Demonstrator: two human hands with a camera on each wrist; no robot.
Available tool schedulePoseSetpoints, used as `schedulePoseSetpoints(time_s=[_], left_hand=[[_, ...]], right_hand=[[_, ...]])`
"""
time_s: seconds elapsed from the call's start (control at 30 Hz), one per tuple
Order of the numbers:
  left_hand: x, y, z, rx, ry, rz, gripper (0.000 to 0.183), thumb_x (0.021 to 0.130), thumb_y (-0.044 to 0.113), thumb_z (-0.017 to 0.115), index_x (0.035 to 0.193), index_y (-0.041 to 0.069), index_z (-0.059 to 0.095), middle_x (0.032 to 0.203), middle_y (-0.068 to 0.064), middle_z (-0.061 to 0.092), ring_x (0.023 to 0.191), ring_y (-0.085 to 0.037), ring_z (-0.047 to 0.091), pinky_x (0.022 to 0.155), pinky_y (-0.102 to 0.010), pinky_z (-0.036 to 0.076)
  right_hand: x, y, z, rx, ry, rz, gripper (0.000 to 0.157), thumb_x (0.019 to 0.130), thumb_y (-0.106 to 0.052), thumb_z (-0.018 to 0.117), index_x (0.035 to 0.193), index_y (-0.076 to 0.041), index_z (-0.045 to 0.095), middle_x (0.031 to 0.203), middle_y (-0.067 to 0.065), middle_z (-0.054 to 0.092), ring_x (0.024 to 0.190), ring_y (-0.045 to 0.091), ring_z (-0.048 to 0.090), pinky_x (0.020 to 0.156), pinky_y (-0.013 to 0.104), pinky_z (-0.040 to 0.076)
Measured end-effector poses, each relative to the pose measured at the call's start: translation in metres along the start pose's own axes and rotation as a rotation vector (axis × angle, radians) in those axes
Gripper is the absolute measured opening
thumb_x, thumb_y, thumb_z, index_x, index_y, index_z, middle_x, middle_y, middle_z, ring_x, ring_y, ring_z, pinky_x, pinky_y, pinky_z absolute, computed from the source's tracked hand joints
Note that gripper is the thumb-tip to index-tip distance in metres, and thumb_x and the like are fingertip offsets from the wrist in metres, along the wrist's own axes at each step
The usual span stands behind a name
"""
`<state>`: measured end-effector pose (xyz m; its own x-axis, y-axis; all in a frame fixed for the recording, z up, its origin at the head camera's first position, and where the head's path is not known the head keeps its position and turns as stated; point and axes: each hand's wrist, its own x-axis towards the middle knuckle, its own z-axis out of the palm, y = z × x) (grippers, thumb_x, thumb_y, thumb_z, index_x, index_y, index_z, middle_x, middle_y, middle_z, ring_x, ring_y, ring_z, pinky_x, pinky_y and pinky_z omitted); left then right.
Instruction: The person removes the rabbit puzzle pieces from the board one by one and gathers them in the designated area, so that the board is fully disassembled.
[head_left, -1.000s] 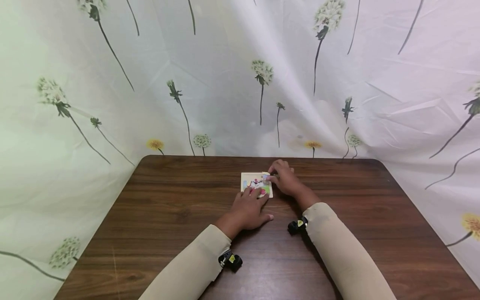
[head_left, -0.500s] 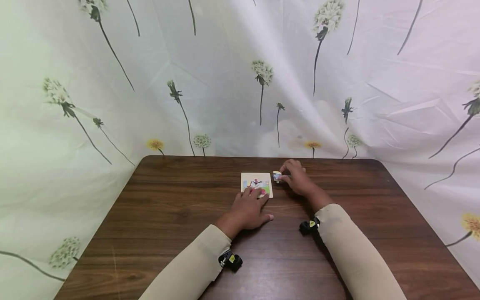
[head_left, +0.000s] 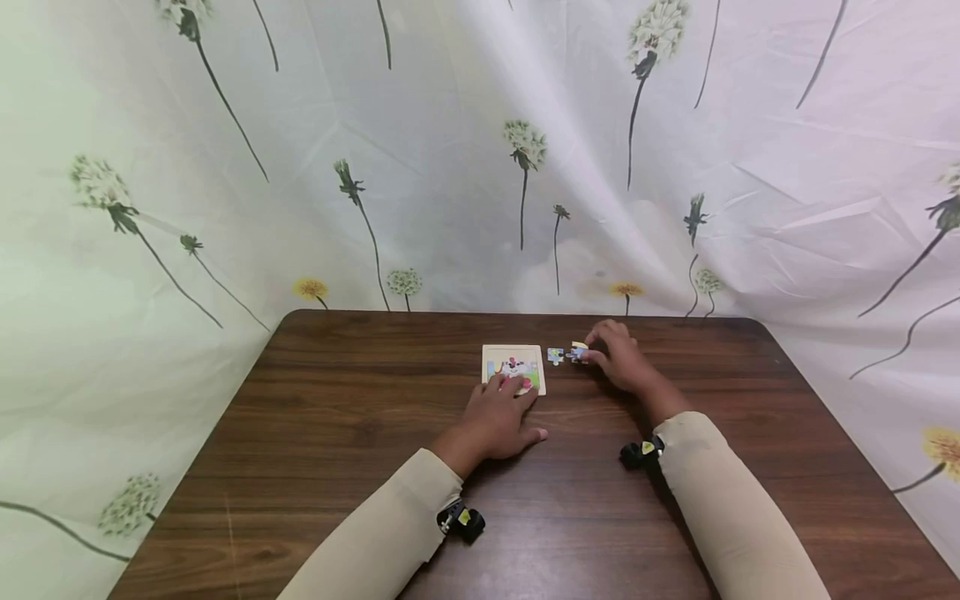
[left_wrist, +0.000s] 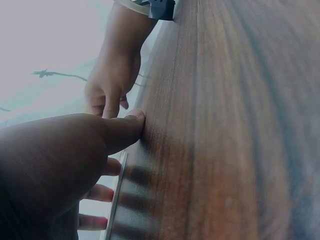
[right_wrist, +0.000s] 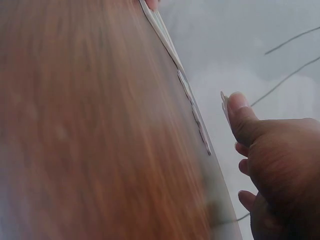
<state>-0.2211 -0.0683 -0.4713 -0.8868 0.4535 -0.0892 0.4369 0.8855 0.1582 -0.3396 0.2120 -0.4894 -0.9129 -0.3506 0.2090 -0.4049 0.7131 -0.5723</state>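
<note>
"From the left, what is found around the hands?"

"A beige sleeve (head_left: 375, 525) with a black wrist mount (head_left: 461, 522) comes first. Next, the near part of the puzzle board (head_left: 513, 353) is hidden by the left hand (head_left: 495, 418). Just right of the board, a loose puzzle piece (head_left: 555, 356) is seen; farther right, a second sleeve (head_left: 731, 492) and a second mount (head_left: 639, 454)."

"And the surface, the room?"

"Everything is set on a dark wood-grain table (head_left: 337, 433). Behind it a pale backdrop (head_left: 450, 167), printed with dandelions (head_left: 525, 143), is hung, creased at the right."

"How are things gripped?"

"By the left hand nothing is gripped: its spread fingers are rested on the board (whether the thumb touches the wood cannot be told). By the right hand (head_left: 621, 357), a second puzzle piece (head_left: 579, 351) is pinched narrowly at the thumb; in the right wrist view it is shown raised off the table, its far face hidden."
</note>
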Motion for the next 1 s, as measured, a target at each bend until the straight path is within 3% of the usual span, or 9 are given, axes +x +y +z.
schedulePoseSetpoints(time_s=[0.3, 0.6, 1.0], left_hand=[[0.000, -0.001, 0.002, 0.012, -0.006, 0.000, 0.076, 0.106, 0.069, 0.056, 0.168, 0.026, 0.047, 0.175, -0.003, 0.041, 0.163, -0.036, 0.034, 0.127, -0.061, 0.037], [-0.001, 0.001, 0.000, 0.009, -0.013, -0.004, 0.075, 0.106, 0.069, 0.055, 0.168, 0.027, 0.047, 0.175, -0.002, 0.040, 0.164, -0.036, 0.033, 0.128, -0.061, 0.036], [-0.002, 0.001, -0.001, 0.002, -0.010, -0.007, 0.075, 0.106, 0.069, 0.056, 0.167, 0.027, 0.048, 0.175, -0.003, 0.041, 0.164, -0.036, 0.033, 0.128, -0.062, 0.036]], right_hand=[[-0.006, 0.014, -0.009, -0.005, 0.009, 0.021, 0.020, 0.105, -0.014, 0.074, 0.115, 0.001, 0.066, 0.137, 0.026, 0.058, 0.135, 0.047, 0.045, 0.117, 0.072, 0.032], [-0.014, 0.027, -0.015, -0.013, 0.030, -0.009, 0.018, 0.102, -0.012, 0.078, 0.108, 0.002, 0.068, 0.124, 0.025, 0.062, 0.121, 0.045, 0.050, 0.108, 0.062, 0.042], [-0.020, 0.032, -0.021, -0.030, -0.025, 0.051, 0.015, 0.104, -0.012, 0.076, 0.108, 0.000, 0.068, 0.127, 0.025, 0.059, 0.127, 0.047, 0.051, 0.112, 0.067, 0.041]])
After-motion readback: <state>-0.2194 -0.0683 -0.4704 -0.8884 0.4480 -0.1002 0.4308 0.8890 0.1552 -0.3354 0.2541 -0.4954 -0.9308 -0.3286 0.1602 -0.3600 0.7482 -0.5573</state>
